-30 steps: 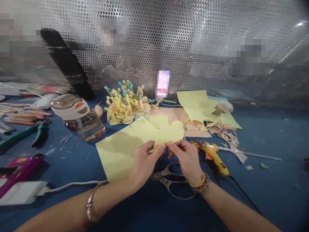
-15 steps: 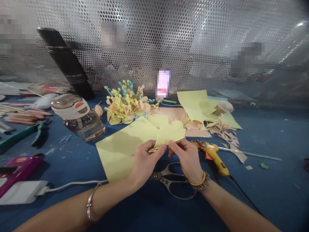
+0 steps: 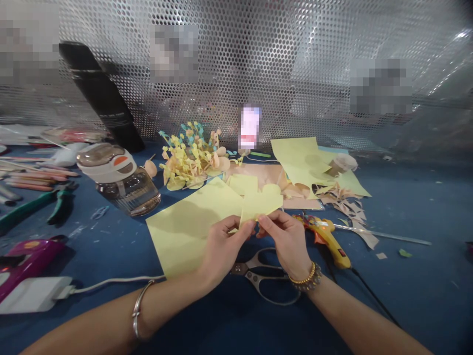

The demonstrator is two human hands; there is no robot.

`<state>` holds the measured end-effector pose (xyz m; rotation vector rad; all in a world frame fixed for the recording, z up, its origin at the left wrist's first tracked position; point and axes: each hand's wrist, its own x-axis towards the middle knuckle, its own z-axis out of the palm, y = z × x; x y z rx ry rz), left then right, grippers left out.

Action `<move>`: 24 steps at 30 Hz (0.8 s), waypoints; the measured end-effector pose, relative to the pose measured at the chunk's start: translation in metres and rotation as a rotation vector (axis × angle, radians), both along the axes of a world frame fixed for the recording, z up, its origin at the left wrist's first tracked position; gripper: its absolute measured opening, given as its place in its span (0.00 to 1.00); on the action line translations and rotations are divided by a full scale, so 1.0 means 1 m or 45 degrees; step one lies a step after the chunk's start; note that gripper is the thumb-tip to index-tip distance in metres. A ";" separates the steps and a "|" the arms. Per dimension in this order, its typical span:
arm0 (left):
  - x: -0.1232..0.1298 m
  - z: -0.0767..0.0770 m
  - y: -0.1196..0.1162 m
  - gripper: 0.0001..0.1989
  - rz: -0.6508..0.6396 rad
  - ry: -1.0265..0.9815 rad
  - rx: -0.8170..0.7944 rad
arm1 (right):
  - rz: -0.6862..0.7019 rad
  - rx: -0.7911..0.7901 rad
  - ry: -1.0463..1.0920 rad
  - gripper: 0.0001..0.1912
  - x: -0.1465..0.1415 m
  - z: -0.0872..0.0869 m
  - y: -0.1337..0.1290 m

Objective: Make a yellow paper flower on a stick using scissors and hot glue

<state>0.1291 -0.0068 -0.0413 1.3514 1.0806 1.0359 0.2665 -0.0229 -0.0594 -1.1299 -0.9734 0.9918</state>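
Observation:
Between my two hands is a small piece of yellow paper [image 3: 258, 204], pinched along its near edge. My left hand [image 3: 223, 246] closes thumb and fingers on its left side. On the other side, my right hand [image 3: 284, 239] grips it the same way, the thumbtips close together. Beneath and to the left lies a large yellow sheet [image 3: 185, 227], partly covered by my left hand. Scissors [image 3: 254, 276] rest on the table under my wrists, their blades hidden by my left hand. Right of my right hand is a yellow hot glue gun [image 3: 328, 239] with a clear glue stick.
Yellow and blue paper flowers [image 3: 192, 158] stand behind the large sheet. A lidded glass bottle [image 3: 121, 180] is at left, near pliers [image 3: 62, 204] and a purple tool [image 3: 33, 259]. Paper scraps [image 3: 343, 202] and more yellow sheets [image 3: 299, 158] lie at right. A perforated metal panel [image 3: 229, 64] rises behind.
The small yellow paper has tilted slightly between my fingers and its lower left edge has shifted a little to the right. Both hands stay almost in place.

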 end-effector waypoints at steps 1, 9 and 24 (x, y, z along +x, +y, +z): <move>0.000 0.000 0.000 0.14 -0.004 0.013 0.006 | -0.011 -0.002 -0.001 0.11 0.000 0.000 0.000; 0.001 0.000 0.000 0.10 -0.029 -0.056 -0.013 | -0.038 -0.007 -0.031 0.12 0.000 0.001 0.000; 0.001 -0.003 0.002 0.11 0.001 -0.056 -0.031 | 0.078 0.017 -0.101 0.10 0.005 0.005 0.001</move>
